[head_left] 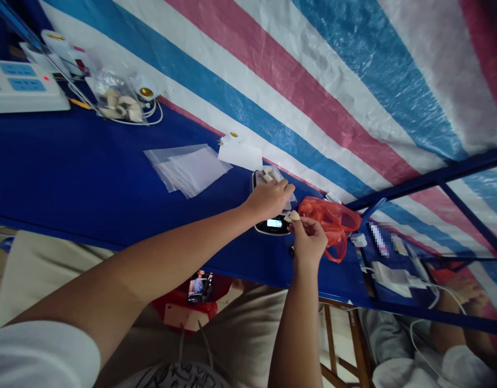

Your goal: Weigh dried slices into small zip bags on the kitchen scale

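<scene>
A small digital kitchen scale (pixel 268 228) with a lit display stands on the blue table. On it lies a clear plastic bag (pixel 277 173) with pale beige pieces (pixel 267 175) inside. My left hand (pixel 270 200) reaches over the scale, its fingers bent and closed on the bag; the exact grip is partly hidden. Just right of the display, my right hand (pixel 310 237) pinches pale beige slices (pixel 293 216) between thumb and fingers. A red plastic bag (pixel 327 218) lies crumpled beside and behind my right hand.
Flat clear zip bags (pixel 194 167) and a white card (pixel 240 153) lie left of the scale. Farther left are a filled clear bag (pixel 121 102) and a power strip (pixel 26 86). A phone (pixel 200 286) rests at my lap. Another person's arm (pixel 450 323) shows at right, beyond a blue frame.
</scene>
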`<act>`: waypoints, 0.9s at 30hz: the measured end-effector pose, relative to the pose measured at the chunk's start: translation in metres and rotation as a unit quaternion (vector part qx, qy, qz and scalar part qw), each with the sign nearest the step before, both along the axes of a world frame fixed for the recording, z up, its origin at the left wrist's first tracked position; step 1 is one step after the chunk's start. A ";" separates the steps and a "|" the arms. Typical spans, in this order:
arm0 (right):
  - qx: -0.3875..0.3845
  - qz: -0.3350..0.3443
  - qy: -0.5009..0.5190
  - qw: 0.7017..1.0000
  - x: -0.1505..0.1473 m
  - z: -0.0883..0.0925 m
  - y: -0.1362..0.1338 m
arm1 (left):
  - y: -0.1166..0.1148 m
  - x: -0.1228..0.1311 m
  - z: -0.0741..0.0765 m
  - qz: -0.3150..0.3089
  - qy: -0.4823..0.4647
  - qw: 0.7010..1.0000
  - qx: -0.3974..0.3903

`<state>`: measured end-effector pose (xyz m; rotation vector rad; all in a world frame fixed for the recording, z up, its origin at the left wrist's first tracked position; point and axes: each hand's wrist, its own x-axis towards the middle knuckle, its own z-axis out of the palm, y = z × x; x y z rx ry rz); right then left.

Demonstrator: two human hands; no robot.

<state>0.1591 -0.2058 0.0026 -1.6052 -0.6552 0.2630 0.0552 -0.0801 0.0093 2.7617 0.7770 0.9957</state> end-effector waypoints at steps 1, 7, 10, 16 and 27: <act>0.010 -0.002 0.004 1.000 -0.002 0.001 0.001 | 0.000 -0.002 0.002 -0.001 0.002 1.000 -0.007; 0.049 0.001 0.033 0.998 -0.012 0.002 0.013 | -0.002 -0.013 0.010 -0.025 -0.029 0.998 -0.058; 0.052 0.007 0.055 0.997 -0.011 0.001 0.020 | 0.000 -0.013 0.007 -0.046 -0.077 0.993 -0.081; 0.055 0.012 0.041 0.998 -0.002 0.005 0.031 | 0.005 -0.011 0.005 -0.102 -0.140 0.980 -0.098; 0.114 -0.034 0.074 0.990 -0.006 0.006 0.053 | 0.005 -0.012 0.006 -0.162 -0.181 0.958 -0.153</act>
